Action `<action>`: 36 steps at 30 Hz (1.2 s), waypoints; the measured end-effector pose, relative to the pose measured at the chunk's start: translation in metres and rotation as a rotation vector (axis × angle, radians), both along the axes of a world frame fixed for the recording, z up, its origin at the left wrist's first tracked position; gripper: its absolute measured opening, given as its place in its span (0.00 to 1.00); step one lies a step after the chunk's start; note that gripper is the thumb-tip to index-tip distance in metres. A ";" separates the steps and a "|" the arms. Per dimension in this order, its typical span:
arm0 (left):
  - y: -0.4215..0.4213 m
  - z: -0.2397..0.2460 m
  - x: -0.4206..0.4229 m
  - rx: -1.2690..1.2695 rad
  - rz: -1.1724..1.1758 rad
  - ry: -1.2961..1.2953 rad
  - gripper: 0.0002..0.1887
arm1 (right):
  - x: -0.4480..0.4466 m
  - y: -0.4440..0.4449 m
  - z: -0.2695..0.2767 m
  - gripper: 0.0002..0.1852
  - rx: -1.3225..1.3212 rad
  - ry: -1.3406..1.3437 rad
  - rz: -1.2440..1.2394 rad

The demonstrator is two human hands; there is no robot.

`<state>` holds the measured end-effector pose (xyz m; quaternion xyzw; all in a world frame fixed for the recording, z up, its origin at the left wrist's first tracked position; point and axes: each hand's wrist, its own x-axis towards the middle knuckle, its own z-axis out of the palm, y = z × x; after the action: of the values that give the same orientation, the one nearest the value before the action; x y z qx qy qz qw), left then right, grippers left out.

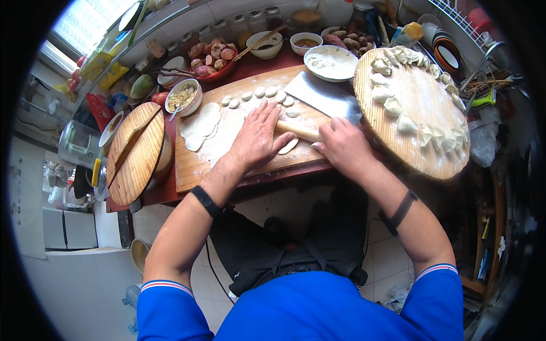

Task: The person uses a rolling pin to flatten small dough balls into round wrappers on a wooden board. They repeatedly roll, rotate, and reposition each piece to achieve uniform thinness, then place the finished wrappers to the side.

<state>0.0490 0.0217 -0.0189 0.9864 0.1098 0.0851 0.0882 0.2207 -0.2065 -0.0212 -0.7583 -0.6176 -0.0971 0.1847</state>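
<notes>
A wooden rolling pin [297, 130] lies slantwise over a floured wooden board [251, 164]. My right hand [345, 143] is curled around its right end. My left hand [258, 136] lies flat at the other end, thumb spread from the fingers, and hides that end. Just below the pin, partly covered by the left thumb, is a small dough disc [288, 145]. Several small dough pieces [259, 91] form an arc beyond my hands. Overlapping rolled-out wrappers [200, 126] lie at the board's left. A broad metal blade [320, 91] rests on the board's far right part.
Right of the board, a round wooden board [426, 98] carries dumplings around its rim. Behind stand a bowl of flour [331, 64] and a bowl with chopsticks [264, 46]. At left are a filling bowl with a spoon [184, 98] and a pot's wooden lid [135, 153].
</notes>
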 end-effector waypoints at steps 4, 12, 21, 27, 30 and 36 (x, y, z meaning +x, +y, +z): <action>0.004 0.014 0.007 -0.067 0.020 -0.126 0.47 | -0.002 0.001 -0.003 0.17 0.029 -0.013 -0.035; -0.007 0.029 -0.042 0.064 0.020 -0.227 0.44 | -0.010 -0.011 0.010 0.16 0.040 0.042 -0.028; -0.024 -0.004 -0.052 0.125 0.039 -0.069 0.50 | -0.006 -0.004 0.004 0.16 0.018 0.005 0.053; -0.002 -0.008 -0.019 0.091 0.041 -0.013 0.51 | 0.002 0.002 0.001 0.16 -0.006 -0.015 0.021; 0.004 0.002 -0.004 0.050 0.058 -0.002 0.50 | 0.002 0.005 -0.001 0.17 0.003 -0.026 -0.004; -0.007 0.014 -0.019 0.022 0.063 -0.435 0.39 | 0.002 0.004 -0.002 0.16 0.053 0.038 -0.085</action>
<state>0.0302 0.0147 -0.0048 0.9418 0.1180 0.2997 0.0965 0.2230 -0.2022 -0.0234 -0.7805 -0.5783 -0.1067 0.2123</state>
